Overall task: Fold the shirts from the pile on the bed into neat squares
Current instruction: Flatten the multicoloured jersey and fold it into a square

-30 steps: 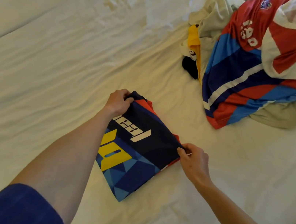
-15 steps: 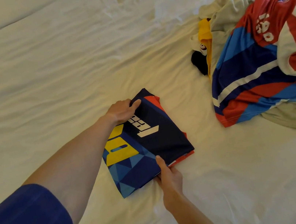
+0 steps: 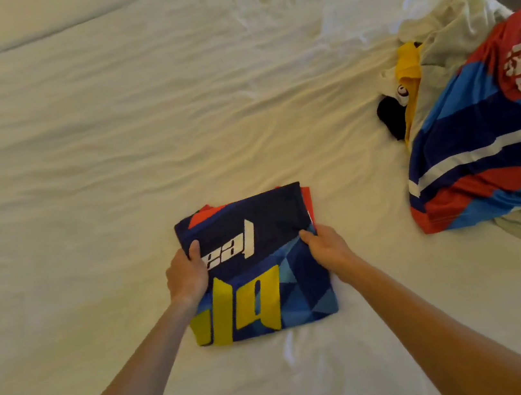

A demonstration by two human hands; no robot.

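Head view: folded shirt (image 3: 256, 265) flat on bed (image 3: 110, 152), navy/blue w/ yellow number and white lettering, already a near-square. Left hand (image 3: 186, 274) gripping left edge, thumb on top by the lettering, other fingers prob. tucked under, not visible. Right hand (image 3: 326, 248) gripping right edge, fingers curled onto the fabric. Shirt between both sets of fingers, near half reaching back toward the wrists.

Step, as judged: last fold done, squaring up or about to lift. Next move prob. needs even grip both sides so layers don't slide, then setting aside.

Pile of unfolded shirts (image 3: 487, 143) well apart, beyond right fingers: red/blue/white jersey on top, yellow and beige bits beside.

Surface: wrinkled cream sheet. Dark floor at top-right corner; rest of room out of view.
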